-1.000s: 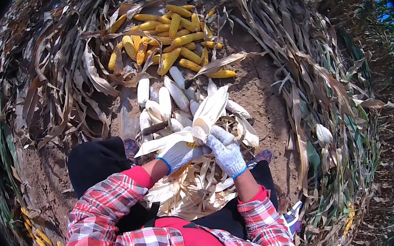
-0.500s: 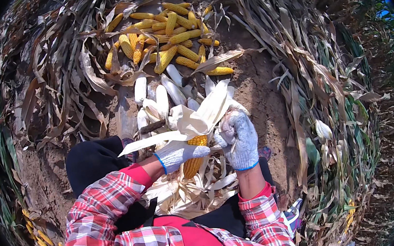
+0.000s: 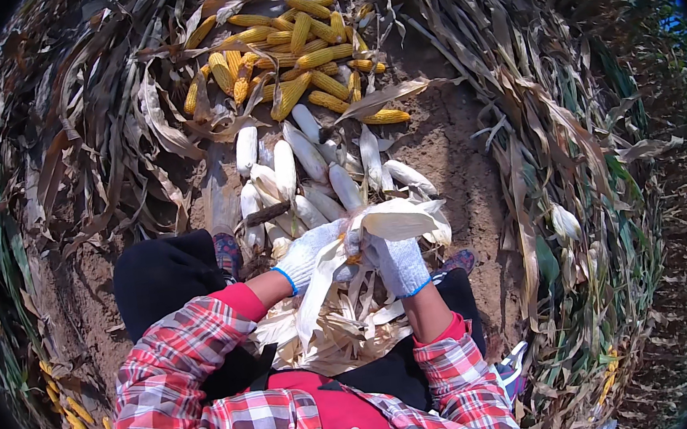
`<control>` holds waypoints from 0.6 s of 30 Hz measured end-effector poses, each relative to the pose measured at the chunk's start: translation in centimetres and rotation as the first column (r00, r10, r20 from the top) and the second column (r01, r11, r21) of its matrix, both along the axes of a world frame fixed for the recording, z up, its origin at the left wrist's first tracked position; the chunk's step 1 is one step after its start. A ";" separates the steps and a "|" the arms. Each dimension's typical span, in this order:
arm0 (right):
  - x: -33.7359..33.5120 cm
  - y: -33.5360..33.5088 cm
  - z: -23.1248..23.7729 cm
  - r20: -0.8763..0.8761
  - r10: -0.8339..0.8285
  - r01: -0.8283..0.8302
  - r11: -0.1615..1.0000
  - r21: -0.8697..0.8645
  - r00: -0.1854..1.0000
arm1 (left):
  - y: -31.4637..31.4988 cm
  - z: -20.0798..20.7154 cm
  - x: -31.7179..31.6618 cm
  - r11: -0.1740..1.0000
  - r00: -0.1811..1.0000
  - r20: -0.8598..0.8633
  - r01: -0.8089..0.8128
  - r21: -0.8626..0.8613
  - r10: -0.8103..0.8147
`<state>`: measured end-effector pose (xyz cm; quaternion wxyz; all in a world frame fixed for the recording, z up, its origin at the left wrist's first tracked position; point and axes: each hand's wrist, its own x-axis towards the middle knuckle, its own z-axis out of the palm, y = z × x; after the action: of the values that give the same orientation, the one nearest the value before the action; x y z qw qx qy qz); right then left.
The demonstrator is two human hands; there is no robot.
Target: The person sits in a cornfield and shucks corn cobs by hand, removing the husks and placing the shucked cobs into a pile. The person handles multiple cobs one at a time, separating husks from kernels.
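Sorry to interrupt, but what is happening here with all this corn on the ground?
A person sitting on bare soil is husking corn. Both gloved hands, left hand and right hand, grip one corn ear whose pale husk leaves are spread open. Stripped husks lie heaped in the lap. Just ahead lie unhusked ears, and farther off a pile of yellow husked cobs. Dry corn stalks ring the spot.

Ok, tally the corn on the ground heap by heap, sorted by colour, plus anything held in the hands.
Yellow husked-cob heaps: 2, a large heap and a small heap
Pale unhusked-ear heap: 1
Stripped-husk heap: 1
Ear of corn in the grip of the gloved left hand and right hand: 1
Total: 5
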<state>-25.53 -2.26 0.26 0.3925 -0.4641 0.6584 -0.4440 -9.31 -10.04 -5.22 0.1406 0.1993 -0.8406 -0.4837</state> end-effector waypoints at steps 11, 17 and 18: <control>-1.4 -1.9 6.3 0.841 -0.134 0.330 0.942 -0.055 0.523 | 1.0 1.6 -0.7 0.570 0.946 -0.133 -0.064 0.819 0.297; 0.3 -0.4 5.0 -0.262 0.306 -0.307 0.951 0.039 0.915 | 1.0 -0.2 -0.2 0.490 0.909 -0.215 0.013 0.872 0.358; 0.7 0.1 3.9 -0.401 0.344 -0.363 0.931 0.030 0.849 | 1.3 1.0 -0.4 0.526 0.923 -0.155 -0.057 0.848 0.351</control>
<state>-24.82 -2.15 4.18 0.3136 -0.6672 0.6170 -0.2754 -9.74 -8.70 -4.26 0.2151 0.2622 -0.4488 -0.8268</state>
